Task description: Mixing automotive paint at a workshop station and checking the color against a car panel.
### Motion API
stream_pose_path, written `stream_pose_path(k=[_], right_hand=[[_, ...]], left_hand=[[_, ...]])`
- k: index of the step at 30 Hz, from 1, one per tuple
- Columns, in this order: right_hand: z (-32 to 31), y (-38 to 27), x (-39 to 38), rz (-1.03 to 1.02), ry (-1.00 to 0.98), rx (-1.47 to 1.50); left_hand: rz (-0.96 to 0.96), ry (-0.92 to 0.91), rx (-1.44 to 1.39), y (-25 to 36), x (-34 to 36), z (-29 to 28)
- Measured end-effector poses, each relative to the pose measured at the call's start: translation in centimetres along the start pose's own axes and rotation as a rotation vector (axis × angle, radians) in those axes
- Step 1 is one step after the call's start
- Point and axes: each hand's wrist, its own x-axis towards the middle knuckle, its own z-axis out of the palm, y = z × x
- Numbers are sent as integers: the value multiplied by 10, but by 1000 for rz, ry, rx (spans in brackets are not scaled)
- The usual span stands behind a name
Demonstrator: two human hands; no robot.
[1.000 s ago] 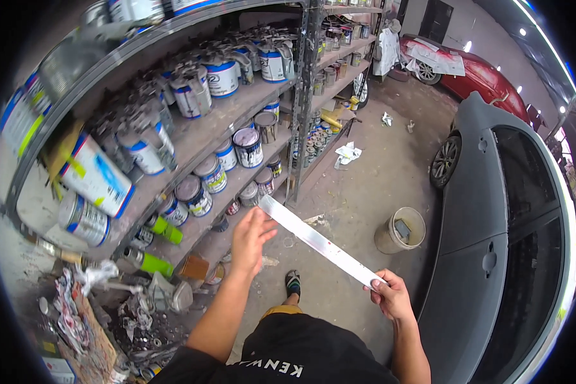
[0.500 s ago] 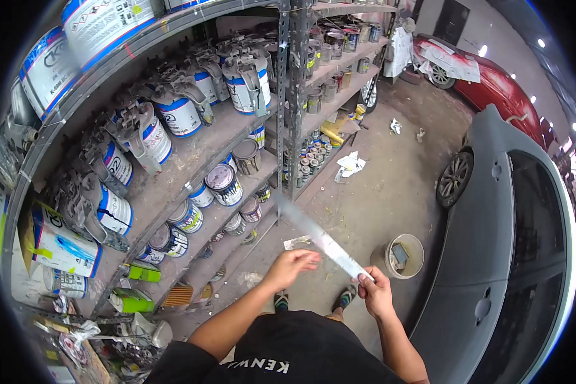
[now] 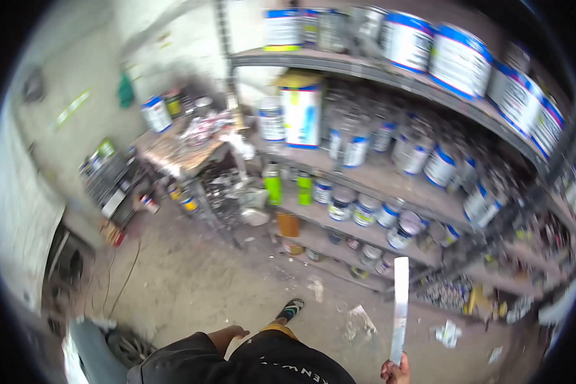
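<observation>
White strip gripped at its near end by the right hand

The long, flat white strip [image 3: 400, 307] is at the lower right, its far end pointing away from the person and overlapping the lower shelves in view. The fingers of the right hand [image 3: 395, 370] are clamped on its near end, close to the bottom edge of the view. The left hand [image 3: 237, 331] hangs well apart from the strip, beside the black shirt [image 3: 288, 361]; it is small and blurred, so I cannot tell whether its fingers are together or apart.

Beyond the hands stands a metal rack [image 3: 313, 60] crowded with white and blue paint cans [image 3: 408, 41], some blurred. Two bright green containers [image 3: 272, 185] sit side by side on a lower shelf, above a small orange-brown box [image 3: 287, 224]. Left of the rack, a wooden bench top [image 3: 166, 150] carries more cans and a crumpled heap.

One foot in a dark, striped shoe [image 3: 292, 310] rests on the stained floor [image 3: 192, 269]. White paper scraps [image 3: 447, 333] lie to the right of the strip, and a grey car [image 3: 89, 339] shows its wheel [image 3: 127, 345] at the lower left
</observation>
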Motion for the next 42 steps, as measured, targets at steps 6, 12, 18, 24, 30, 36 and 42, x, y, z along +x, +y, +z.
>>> stream_pose_path(k=[6, 12, 18, 24, 30, 36, 42], right_hand=[[112, -3, 128, 17, -539, -183], [375, 8, 235, -73, -736, -363], [674, -11, 337, -652, -450, -395], [852, -73, 429, -686, -354, -592], [917, -57, 500, -683, -278, -832], [908, -33, 457, -814, -397, -778], [781, -49, 376, -708, -492, -905]], left_hand=[[-77, 366, -416, -28, -31, -48], [168, 1509, -1115, -80, -126, -287], [522, 1931, -1017, -154, -167, -587], [495, 1831, -359, -227, -88, -768], [1037, 498, -1928, -226, -48, -788], [997, 755, -1980, -262, 21, -823], [837, 1238, -1898, -324, 34, -876]])
